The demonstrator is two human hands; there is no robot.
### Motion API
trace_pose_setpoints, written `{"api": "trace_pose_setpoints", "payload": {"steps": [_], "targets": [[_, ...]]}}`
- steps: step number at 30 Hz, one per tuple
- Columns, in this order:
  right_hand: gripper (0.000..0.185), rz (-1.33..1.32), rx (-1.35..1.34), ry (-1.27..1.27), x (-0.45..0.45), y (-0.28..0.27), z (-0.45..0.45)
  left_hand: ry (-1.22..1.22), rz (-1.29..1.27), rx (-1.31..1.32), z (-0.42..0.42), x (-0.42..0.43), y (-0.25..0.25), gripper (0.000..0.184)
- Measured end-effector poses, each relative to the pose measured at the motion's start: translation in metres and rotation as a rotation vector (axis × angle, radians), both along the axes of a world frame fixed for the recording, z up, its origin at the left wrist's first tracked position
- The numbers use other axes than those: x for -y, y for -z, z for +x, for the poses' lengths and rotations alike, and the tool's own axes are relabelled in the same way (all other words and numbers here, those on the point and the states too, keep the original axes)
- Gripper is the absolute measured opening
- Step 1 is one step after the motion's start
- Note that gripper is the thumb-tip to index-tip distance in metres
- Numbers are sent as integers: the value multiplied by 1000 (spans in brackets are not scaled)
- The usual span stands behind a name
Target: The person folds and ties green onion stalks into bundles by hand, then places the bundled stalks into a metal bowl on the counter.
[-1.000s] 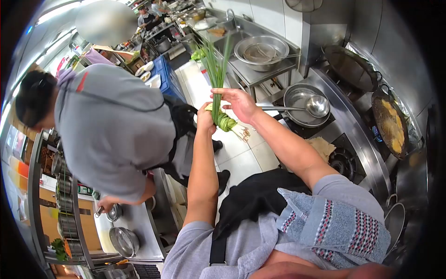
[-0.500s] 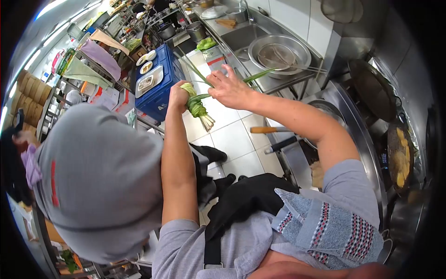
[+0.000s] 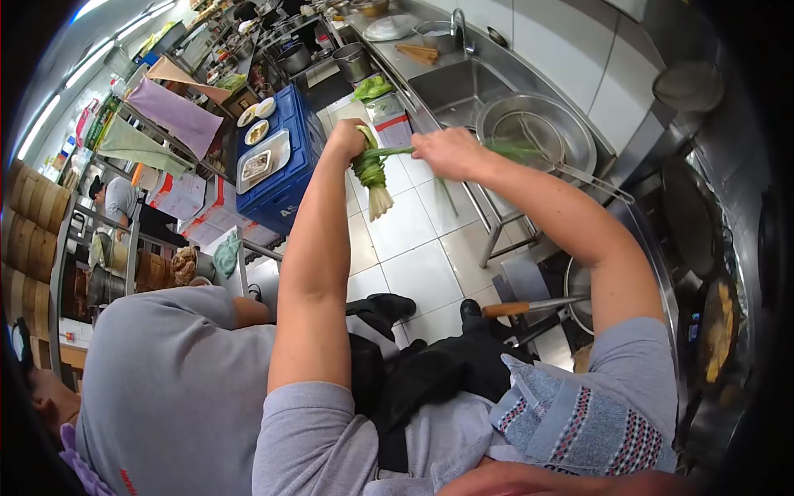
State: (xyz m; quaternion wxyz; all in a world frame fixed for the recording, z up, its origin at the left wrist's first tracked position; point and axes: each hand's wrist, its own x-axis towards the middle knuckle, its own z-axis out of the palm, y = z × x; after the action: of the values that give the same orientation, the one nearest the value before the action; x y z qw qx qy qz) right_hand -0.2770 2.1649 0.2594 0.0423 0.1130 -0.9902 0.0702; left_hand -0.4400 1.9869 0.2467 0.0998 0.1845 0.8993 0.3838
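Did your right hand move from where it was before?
Yes. Against the blue bin, my right hand is now farther off, out toward the metal bowl.

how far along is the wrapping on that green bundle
Looks done: several green leafy coils circle the green bundle with pale stem ends. In hand: the left hand grips its top while the right hand holds long, thin green strands out sideways. Remaining: loose green ends trail past the right hand, so they probably need winding or securing.
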Motion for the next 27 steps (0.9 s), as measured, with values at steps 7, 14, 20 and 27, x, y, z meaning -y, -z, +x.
{"api": "trace_pose_setpoints", "payload": {"steps": [7, 14, 20, 27], "targets": [[22, -143, -277, -206, -15, 20, -52, -27, -158, -157, -62, 12, 11, 28], [20, -155, -693, -258, -60, 16, -74, -10, -100, -174, -92, -30, -8, 28], [20, -21, -568, -326, -87, 22, -87, 116, -188, -147, -125, -62, 13, 25], [25, -226, -109, -74, -84, 58, -126, 132, -175, -74, -178, -80, 60, 18]]}}
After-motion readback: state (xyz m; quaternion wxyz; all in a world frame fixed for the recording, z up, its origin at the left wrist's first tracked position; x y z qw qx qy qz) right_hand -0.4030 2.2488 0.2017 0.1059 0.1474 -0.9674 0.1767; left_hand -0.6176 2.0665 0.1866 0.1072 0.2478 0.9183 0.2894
